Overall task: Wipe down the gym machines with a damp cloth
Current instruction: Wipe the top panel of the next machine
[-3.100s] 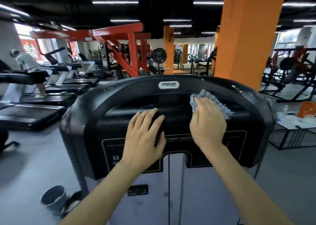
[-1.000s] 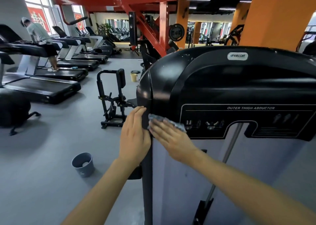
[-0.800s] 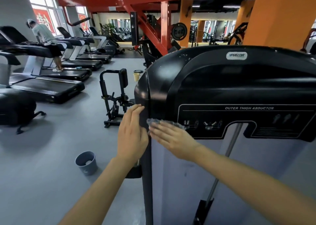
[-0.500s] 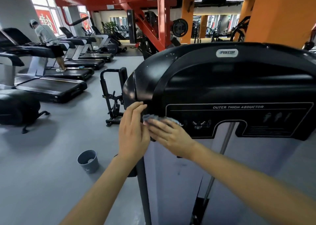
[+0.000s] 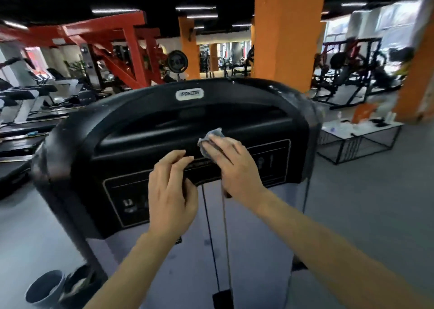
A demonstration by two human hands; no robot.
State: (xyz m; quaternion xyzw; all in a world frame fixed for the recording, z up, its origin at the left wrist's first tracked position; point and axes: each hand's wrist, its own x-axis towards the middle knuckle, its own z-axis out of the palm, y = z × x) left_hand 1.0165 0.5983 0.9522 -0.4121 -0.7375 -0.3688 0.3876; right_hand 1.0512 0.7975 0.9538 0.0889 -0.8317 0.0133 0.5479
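Black plastic forms the housing (image 5: pixel 98 130) of the weight machine. It now faces the camera squarely, where half a second ago it was seen from beside its left edge. Both hands have left that lower left corner and moved to the middle of the front face. The blue-grey cloth (image 5: pixel 212 135) lies bunched against the housing just under the long recessed slot and above the outlined label panel (image 5: pixel 270 160), a little right of centre and well below the white badge (image 5: pixel 189 94) near the top edge. The right hand (image 5: pixel 234 168) lies over it with fingers fairly straight, pressing the cloth to the surface; the cloth's upper part sticks out beyond the fingertips. The left hand (image 5: pixel 171 191) is just beside the right, lower and to the left, in front of the label panel. It holds nothing and its fingers are loosely bent; blur hides whether the fingertips touch the panel. Earlier it lay flat against the housing's left edge. Two thin cables (image 5: pixel 209 229) hang down the grey panel below the hands. The grey bucket (image 5: pixel 43 287) now shows on the floor below the housing's lower left corner. A white-topped bench (image 5: pixel 366 130) stands beyond the right edge, and an orange pillar (image 5: pixel 288 34) rises behind the top edge.
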